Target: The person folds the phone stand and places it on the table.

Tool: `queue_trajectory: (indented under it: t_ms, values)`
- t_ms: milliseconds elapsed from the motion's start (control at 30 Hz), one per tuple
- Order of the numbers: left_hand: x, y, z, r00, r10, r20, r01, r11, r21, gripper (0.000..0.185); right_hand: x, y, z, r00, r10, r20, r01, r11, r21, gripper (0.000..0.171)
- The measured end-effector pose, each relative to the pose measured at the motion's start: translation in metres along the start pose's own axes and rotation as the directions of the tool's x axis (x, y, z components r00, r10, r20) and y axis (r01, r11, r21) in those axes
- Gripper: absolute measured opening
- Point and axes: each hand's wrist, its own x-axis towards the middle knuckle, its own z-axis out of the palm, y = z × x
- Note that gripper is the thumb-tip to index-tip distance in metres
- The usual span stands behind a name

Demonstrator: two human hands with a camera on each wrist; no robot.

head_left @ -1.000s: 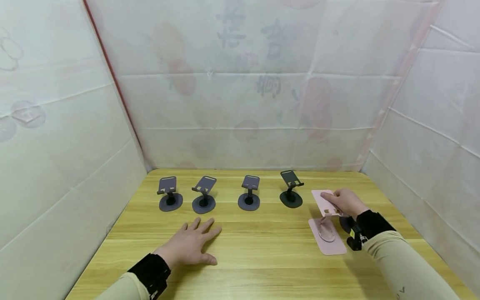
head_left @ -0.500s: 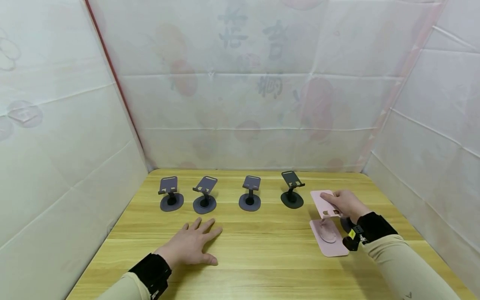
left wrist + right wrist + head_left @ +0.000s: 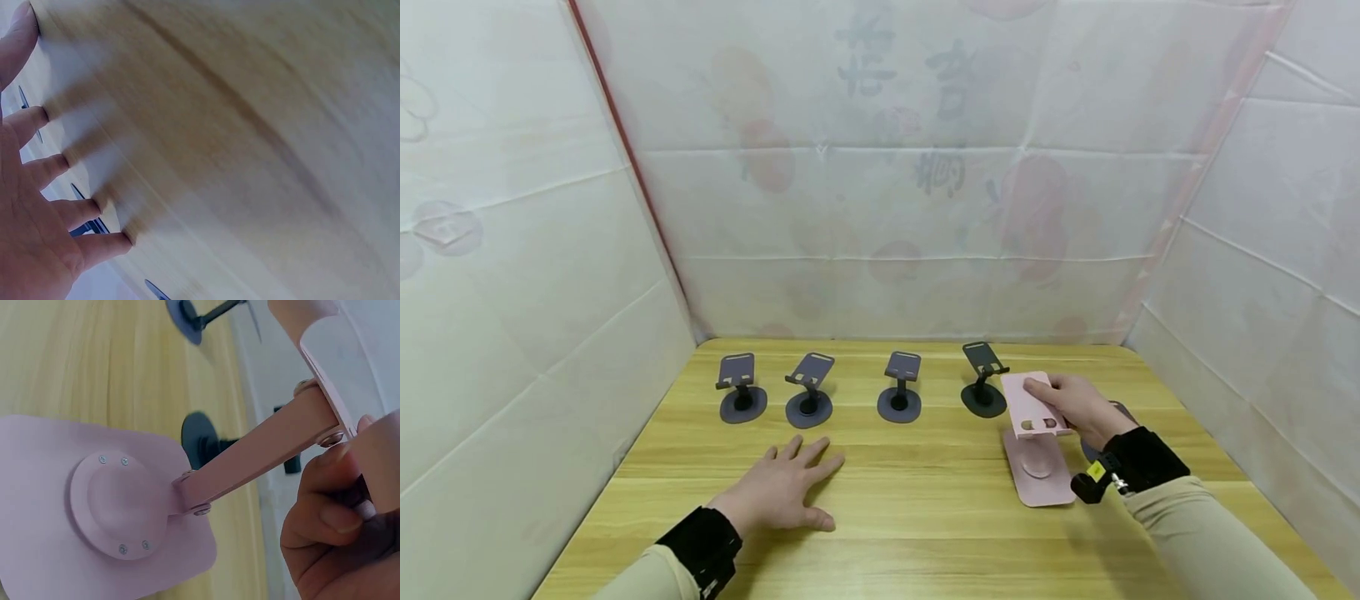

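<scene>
At lower right of the head frame, I see the right hand (image 3: 1078,406) with fingers pinching the pink stand (image 3: 1037,437) by its top plate, base on the surface (image 3: 925,517); looks light, stiff, hinge-floppy, so grip near the arm; left hand (image 3: 782,492) flat, holding nothing.

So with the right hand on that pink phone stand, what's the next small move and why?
Probably slide the pink phone stand a little farther back and set it down right of the black stand. The right hand grips its top plate, and its base sits nearer than the row of four stands along the table. The left hand lies flat and idle.
</scene>
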Motion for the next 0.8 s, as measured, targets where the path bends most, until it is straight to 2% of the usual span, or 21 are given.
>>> queue_trajectory:
  t_ms: [267,433,567,667,800]
  values:
    - [0.001,0.001,-0.002,1.0,-0.003,0.015,0.002,1.0,0.01,0.092,-0.003,-0.015,0.013,0.999,-0.045,0.014,0.043,0.993,0.112,0.062]
    - [0.006,0.002,-0.005,0.999,-0.043,0.023,0.044,0.999,-0.023,0.082,-0.004,-0.023,0.022,0.997,-0.081,-0.008,0.081,0.987,0.137,0.062]
    - [0.014,0.004,-0.007,0.995,-0.105,-0.002,0.104,0.993,-0.046,0.071,-0.005,-0.03,0.03,0.993,-0.122,-0.012,0.122,0.979,0.165,0.058]
    - [0.022,0.006,-0.008,0.989,-0.142,-0.036,0.138,0.987,-0.084,0.069,-0.006,-0.036,0.036,0.987,-0.159,-0.006,0.158,0.97,0.186,0.055]
    - [0.032,0.015,-0.012,0.982,-0.163,-0.09,0.147,0.975,-0.165,0.07,-0.009,-0.045,0.045,0.979,-0.201,0.017,0.194,0.96,0.204,0.053]
